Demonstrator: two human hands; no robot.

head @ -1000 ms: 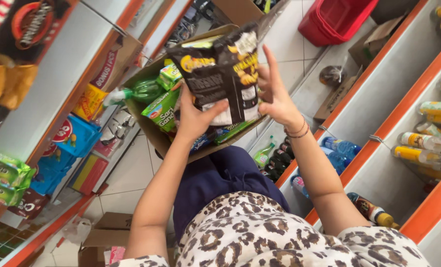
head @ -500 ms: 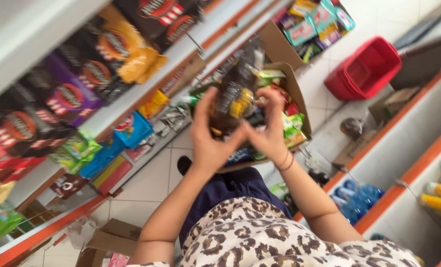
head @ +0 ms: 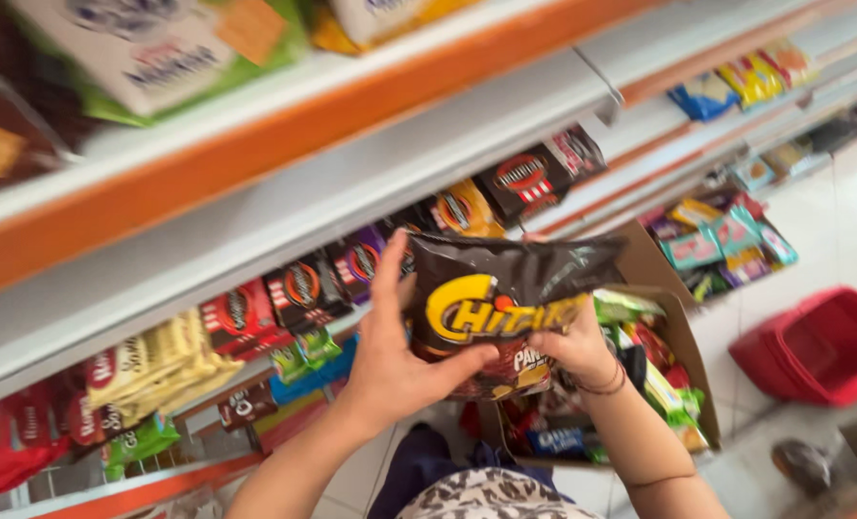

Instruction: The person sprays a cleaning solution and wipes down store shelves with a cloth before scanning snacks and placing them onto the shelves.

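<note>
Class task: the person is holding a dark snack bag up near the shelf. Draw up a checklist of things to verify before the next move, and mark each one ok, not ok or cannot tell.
1. Left hand grips the dark snack bag: ok, fingers and thumb wrap its left edge.
2. Right hand supports the bag: ok, it holds the lower right side.
3. Bag closed and undamaged: cannot tell, only the crinkled front shows.
4. Free slot on the shelf row behind: cannot tell, the bag hides that spot.
5. Cardboard box below within reach: ok, open and holding packets.
</note>
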